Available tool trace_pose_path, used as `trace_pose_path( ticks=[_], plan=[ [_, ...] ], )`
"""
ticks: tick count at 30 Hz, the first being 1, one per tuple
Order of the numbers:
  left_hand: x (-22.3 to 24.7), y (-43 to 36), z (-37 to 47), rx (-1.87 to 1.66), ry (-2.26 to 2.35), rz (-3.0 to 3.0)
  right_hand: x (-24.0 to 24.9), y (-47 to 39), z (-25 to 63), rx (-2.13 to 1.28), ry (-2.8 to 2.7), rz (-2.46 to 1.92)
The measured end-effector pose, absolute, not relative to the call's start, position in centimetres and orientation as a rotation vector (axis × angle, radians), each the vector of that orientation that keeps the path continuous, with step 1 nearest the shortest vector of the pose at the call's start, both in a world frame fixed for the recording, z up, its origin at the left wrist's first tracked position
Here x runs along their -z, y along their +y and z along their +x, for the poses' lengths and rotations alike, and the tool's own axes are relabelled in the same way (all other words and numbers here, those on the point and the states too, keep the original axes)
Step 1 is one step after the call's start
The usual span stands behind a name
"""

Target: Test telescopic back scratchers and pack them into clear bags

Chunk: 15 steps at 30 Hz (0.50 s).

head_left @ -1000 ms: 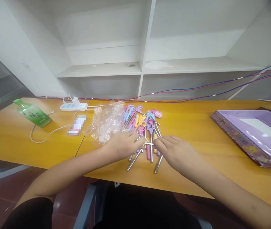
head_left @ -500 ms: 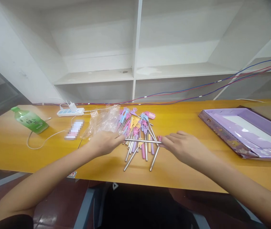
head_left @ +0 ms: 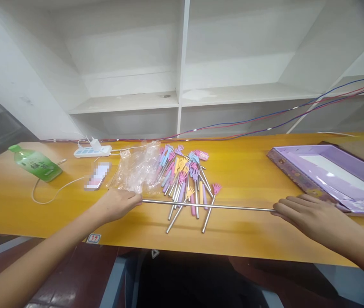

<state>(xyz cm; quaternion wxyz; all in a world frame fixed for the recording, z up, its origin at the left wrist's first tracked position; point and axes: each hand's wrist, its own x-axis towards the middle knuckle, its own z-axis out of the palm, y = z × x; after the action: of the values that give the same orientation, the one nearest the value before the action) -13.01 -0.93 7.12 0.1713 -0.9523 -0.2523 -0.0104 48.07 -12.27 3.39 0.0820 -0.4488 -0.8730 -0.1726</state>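
A telescopic back scratcher (head_left: 207, 206) is stretched out sideways over the table, its thin metal rod showing between my hands. My left hand (head_left: 120, 205) is closed round one end, and my right hand (head_left: 303, 214) is closed round the other; both ends are hidden in the fingers. Behind and below the rod lies a pile of back scratchers (head_left: 182, 175) with small hand-shaped heads in pink, yellow, purple and blue, metal rods and coloured grips. A pink-headed back scratcher (head_left: 216, 189) and a yellow-headed one (head_left: 189, 193) lie at the pile's front.
Clear plastic wrapping (head_left: 137, 169) lies left of the pile. Further left are a phone (head_left: 98, 176), a white power strip (head_left: 92, 149) and a green bottle (head_left: 37, 162) on its side. A purple box (head_left: 297, 175) stands at the right. Cables run along the table's (head_left: 246, 167) back.
My hands have moved apart, the right one much further to the right. The rod between them has lengthened, and both hands are slightly nearer to me.
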Motion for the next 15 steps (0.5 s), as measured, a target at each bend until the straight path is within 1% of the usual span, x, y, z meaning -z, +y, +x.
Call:
trace_pose_path(
  ticks=[2, 7, 15],
  plan=[
    [-6.8, -0.6, -13.0, 0.021, -0.715, -2.699, -3.2, -12.4, 47.7, 0.474, -2.649, -1.292],
    [-6.9, 0.1, -13.7, 0.043, -0.68, -2.683, -3.1, -12.4, 47.6, 0.411, -2.644, -1.357],
    [-7.4, 0.1, -14.5, 0.104, -0.648, -2.669, -3.5, -12.1, 47.8, 0.399, -2.615, -1.383]
  ],
)
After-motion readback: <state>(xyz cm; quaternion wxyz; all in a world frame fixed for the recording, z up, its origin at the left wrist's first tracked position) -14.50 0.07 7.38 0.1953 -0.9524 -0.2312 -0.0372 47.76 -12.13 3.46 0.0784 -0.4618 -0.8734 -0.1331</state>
